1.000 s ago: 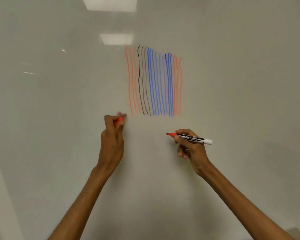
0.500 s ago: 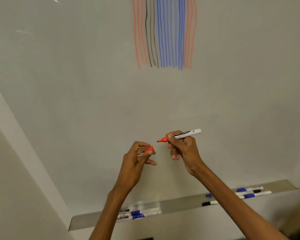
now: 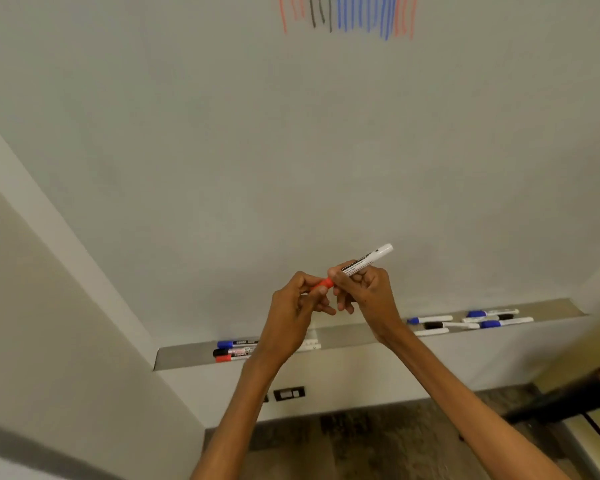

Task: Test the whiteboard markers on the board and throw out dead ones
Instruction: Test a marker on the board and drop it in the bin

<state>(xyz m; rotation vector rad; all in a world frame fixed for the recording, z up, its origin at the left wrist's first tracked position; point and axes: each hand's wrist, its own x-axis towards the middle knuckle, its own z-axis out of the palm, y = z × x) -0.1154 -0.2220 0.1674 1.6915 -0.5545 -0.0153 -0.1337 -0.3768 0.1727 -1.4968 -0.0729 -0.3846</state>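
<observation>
My right hand grips a white-barrelled red marker, its back end pointing up and right. My left hand pinches the red cap, which sits on the marker's tip between the two hands. Both hands are in front of the whiteboard, low down, just above the marker tray. Red, black and blue test strokes show at the board's top edge. Several markers lie in the tray: a left group with blue, black and red caps, and a right group with blue and black caps.
A beige wall borders the board on the left. A dark wall outlet sits below the tray. Patterned carpet covers the floor. A dark-framed piece of furniture stands at the lower right.
The view has tilted down, so the strokes moved to the top and the tray rose into sight. My hands came together, and the red cap now meets the marker's tip.
</observation>
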